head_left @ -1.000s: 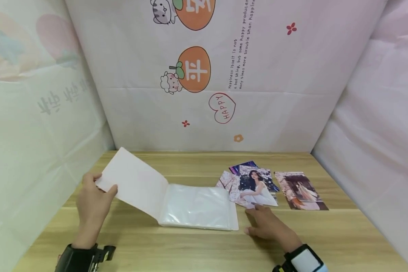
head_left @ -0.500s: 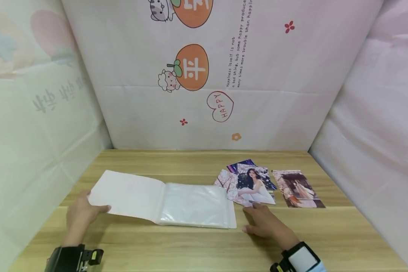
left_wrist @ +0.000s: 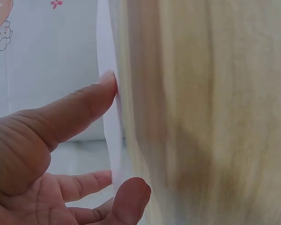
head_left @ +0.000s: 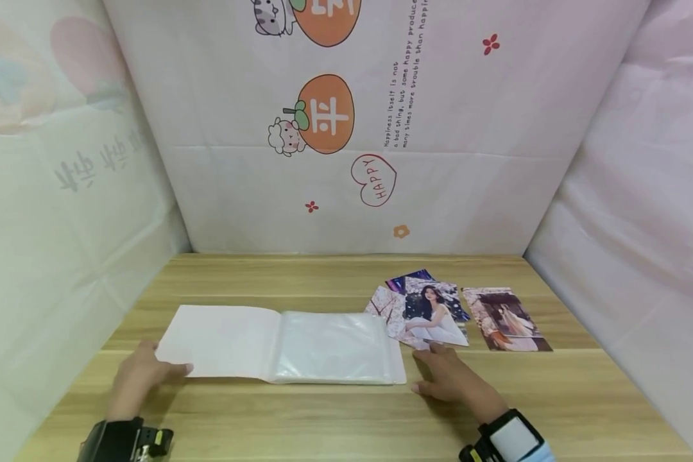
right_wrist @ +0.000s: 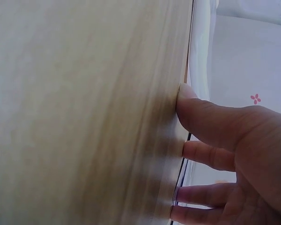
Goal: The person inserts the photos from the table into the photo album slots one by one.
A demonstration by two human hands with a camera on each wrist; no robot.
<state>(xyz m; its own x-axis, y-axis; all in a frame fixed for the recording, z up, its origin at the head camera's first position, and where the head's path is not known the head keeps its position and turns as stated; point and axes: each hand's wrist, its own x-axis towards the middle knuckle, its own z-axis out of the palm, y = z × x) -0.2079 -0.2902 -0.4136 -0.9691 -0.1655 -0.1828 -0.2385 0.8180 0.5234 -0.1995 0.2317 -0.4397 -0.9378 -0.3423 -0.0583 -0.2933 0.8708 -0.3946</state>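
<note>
On the table (head_left: 346,420) lies an open, white, glossy-sleeved album (head_left: 277,346).

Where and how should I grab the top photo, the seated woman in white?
Probably pinch the seated-woman photo by its near edge, coming from your side with the nearby right hand. It lies flat over other photos, leaving thin edges to grip.

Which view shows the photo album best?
Head: it shows the album lying open, nearly whole, with its white cover left and clear sleeves right. Left wrist shows only a thin, edge-on strip of cover. Right wrist shows a pale strip; can't tell whether that's the album.
</note>
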